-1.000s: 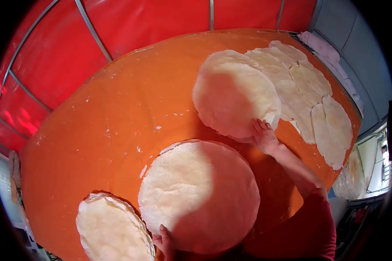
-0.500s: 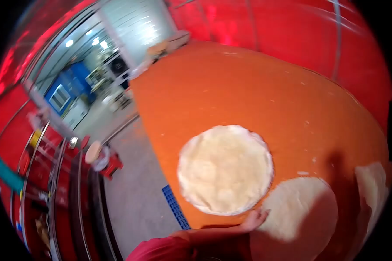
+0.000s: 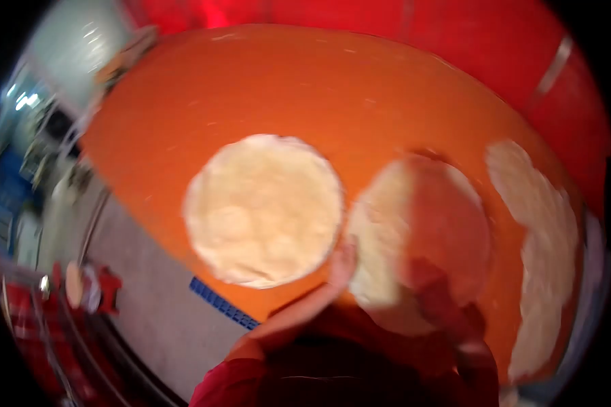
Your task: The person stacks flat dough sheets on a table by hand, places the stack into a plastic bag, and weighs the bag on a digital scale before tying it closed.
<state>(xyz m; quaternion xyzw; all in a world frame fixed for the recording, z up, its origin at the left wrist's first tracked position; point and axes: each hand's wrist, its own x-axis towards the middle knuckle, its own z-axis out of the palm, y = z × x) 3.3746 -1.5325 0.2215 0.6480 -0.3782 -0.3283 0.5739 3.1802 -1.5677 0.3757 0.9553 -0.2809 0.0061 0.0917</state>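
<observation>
Two round stacks of thin, pale flatbread-like sheets lie side by side on the orange surface. The left stack (image 3: 265, 210) is brightly lit, while shadow covers much of the right stack (image 3: 380, 217). Between them is my left hand (image 3: 343, 261), its fingers stretched forward beside the right stack's left edge; contact is hard to make out. My right hand (image 3: 431, 281) is over the near part of the right stack, dark and smeared by motion, so its fingers are unclear. Overlapping pale sheets (image 3: 546, 251) form a long strip at the far right.
The orange surface (image 3: 251, 81) curves across the view below a red wall (image 3: 455, 27). A blue perforated strip (image 3: 220, 304) lies by its near left edge, above grey floor (image 3: 149, 271). Red racks (image 3: 41, 325) and a small red object with a round pale top (image 3: 75, 285) stand at lower left.
The view has swung left, then partly back right. My right hand has left the sheets at the far side and is now over the near stack. My left hand stays by that stack's left edge.
</observation>
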